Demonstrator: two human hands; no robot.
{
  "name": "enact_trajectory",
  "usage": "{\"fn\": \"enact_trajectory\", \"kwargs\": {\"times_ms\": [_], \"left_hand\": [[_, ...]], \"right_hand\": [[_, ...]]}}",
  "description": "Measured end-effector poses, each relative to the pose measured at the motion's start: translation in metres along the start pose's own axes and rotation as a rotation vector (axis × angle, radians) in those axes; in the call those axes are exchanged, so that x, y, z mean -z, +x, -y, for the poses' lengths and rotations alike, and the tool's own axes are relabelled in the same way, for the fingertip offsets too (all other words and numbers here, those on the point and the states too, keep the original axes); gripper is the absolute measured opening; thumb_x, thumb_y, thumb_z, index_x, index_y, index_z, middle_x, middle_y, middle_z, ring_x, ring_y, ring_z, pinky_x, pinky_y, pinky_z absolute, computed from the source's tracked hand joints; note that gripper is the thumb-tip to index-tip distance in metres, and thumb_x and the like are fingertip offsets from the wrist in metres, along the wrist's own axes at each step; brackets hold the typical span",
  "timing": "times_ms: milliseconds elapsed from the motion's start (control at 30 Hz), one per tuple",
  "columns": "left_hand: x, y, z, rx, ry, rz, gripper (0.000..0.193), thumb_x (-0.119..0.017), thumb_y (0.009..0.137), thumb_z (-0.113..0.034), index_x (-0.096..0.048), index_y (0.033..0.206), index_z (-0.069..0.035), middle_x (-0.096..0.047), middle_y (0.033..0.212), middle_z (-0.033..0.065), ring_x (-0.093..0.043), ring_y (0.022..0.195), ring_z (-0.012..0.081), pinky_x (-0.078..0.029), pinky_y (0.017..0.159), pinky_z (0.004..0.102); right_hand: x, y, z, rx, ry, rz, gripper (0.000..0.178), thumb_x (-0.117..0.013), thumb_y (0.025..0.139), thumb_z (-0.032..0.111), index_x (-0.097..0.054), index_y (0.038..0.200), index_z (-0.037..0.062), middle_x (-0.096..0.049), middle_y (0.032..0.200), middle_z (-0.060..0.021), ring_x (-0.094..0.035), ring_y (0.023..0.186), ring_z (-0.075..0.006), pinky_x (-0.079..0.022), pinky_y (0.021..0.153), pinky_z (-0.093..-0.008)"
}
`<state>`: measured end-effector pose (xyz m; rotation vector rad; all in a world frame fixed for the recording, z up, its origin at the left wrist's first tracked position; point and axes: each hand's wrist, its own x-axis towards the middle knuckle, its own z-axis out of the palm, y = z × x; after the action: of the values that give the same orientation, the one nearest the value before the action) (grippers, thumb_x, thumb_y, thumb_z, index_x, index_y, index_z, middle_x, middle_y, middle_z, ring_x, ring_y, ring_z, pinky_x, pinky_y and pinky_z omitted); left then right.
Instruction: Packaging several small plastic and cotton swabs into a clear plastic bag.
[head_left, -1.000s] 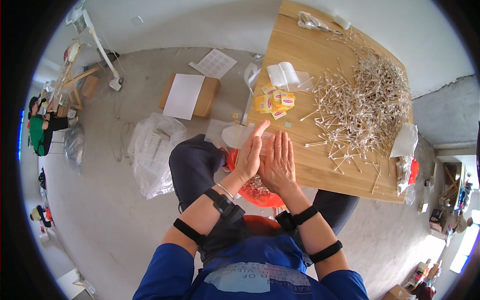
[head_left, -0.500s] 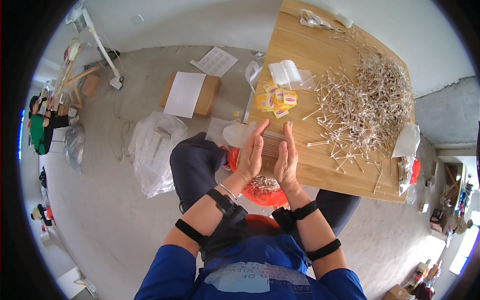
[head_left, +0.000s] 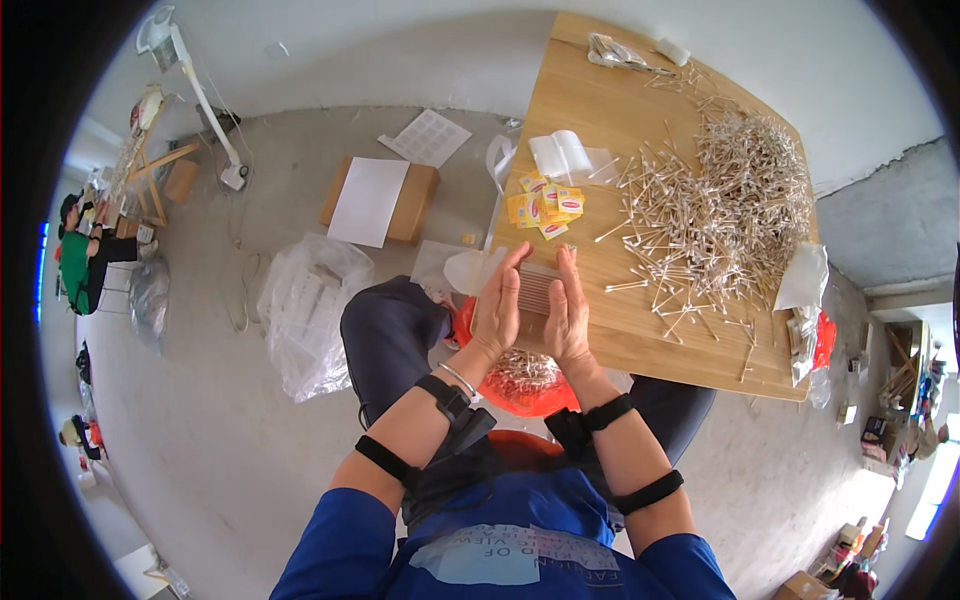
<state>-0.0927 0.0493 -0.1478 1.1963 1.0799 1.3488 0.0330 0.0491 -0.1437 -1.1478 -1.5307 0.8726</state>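
Observation:
At the table's near-left corner, my left hand (head_left: 500, 312) and my right hand (head_left: 568, 312) face each other, fingers straight and pointing away from me. Between the palms they hold a row of cotton swabs (head_left: 538, 294), sticks side by side; the swab tips are mostly hidden by my hands. Just beyond my fingertips lies a cluster of yellow printed packets (head_left: 548, 203). A large loose heap of cotton swabs (head_left: 755, 190) spreads over the right side of the wooden table (head_left: 640, 358). Below my wrists, a red plastic bag (head_left: 528, 404) contains more swabs.
Clear plastic bags (head_left: 560, 153) lie behind the packets. Translucent sheeting (head_left: 440, 265) is at the table's left side. On the floor are a cardboard box (head_left: 415, 205) with white paper and a big clear plastic bag (head_left: 315, 310). A person (head_left: 75, 260) sits far left.
The whole view has shifted slightly, the table appearing a little further left. Both hands keep nearly the same position around the swabs, the right fingers now a bit closer together.

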Motion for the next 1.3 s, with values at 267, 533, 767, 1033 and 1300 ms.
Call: {"fn": "enact_trajectory", "kwargs": {"times_ms": [267,533,767,1033,1300], "left_hand": [[-0.002,0.001,-0.001,-0.016,0.066,-0.036,0.065,-0.03,0.103,-0.048,-0.044,0.137,0.005,-0.048,0.139,0.0197,-0.043,0.132,0.0256,-0.029,0.112,0.0351],[-0.001,0.001,0.0,-0.019,0.026,-0.016,0.06,-0.027,0.105,-0.042,-0.042,0.138,0.006,-0.045,0.142,0.0206,-0.042,0.133,0.0259,-0.027,0.114,0.0363],[0.001,-0.002,-0.009,-0.022,0.092,-0.021,0.055,-0.029,0.106,-0.038,-0.045,0.135,0.006,-0.048,0.139,0.0197,-0.043,0.132,0.0272,-0.03,0.112,0.0367],[0.029,-0.053,-0.037,-0.27,0.945,0.27,0.042,-0.059,0.092,-0.022,-0.054,0.128,-0.001,-0.054,0.108,0.0146,-0.052,0.104,0.0317,-0.043,0.089,0.0402],[0.025,-0.055,-0.034,-0.296,1.185,0.324,0.058,-0.052,0.092,-0.047,-0.053,0.132,-0.004,-0.052,0.097,0.0103,-0.052,0.093,0.0278,-0.043,0.083,0.0392]], "right_hand": [[0.006,-0.02,0.01,0.031,-0.831,0.304,0.076,-0.051,0.09,0.035,-0.024,0.143,-0.0121,-0.02,0.152,-0.0312,-0.015,0.144,-0.0443,-0.014,0.118,-0.05],[-0.002,-0.023,0.009,0.093,-0.974,0.315,0.075,-0.047,0.091,0.041,-0.029,0.142,-0.0119,-0.023,0.152,-0.0301,-0.018,0.144,-0.0424,-0.013,0.118,-0.0493],[-0.004,-0.022,0.01,0.092,-1.001,0.32,0.08,-0.048,0.089,0.044,-0.027,0.142,-0.0118,-0.022,0.152,-0.0306,-0.018,0.144,-0.0429,-0.013,0.118,-0.0493],[-0.002,-0.022,0.012,0.082,-0.961,0.325,0.085,-0.052,0.086,0.043,-0.022,0.144,-0.0119,-0.019,0.152,-0.0315,-0.014,0.145,-0.0424,-0.011,0.119,-0.048],[-0.003,-0.023,0.007,0.069,-1.025,0.365,0.082,-0.052,0.087,0.036,-0.018,0.146,-0.0107,-0.014,0.155,-0.0284,-0.009,0.146,-0.0407,-0.008,0.12,-0.0465]]}}
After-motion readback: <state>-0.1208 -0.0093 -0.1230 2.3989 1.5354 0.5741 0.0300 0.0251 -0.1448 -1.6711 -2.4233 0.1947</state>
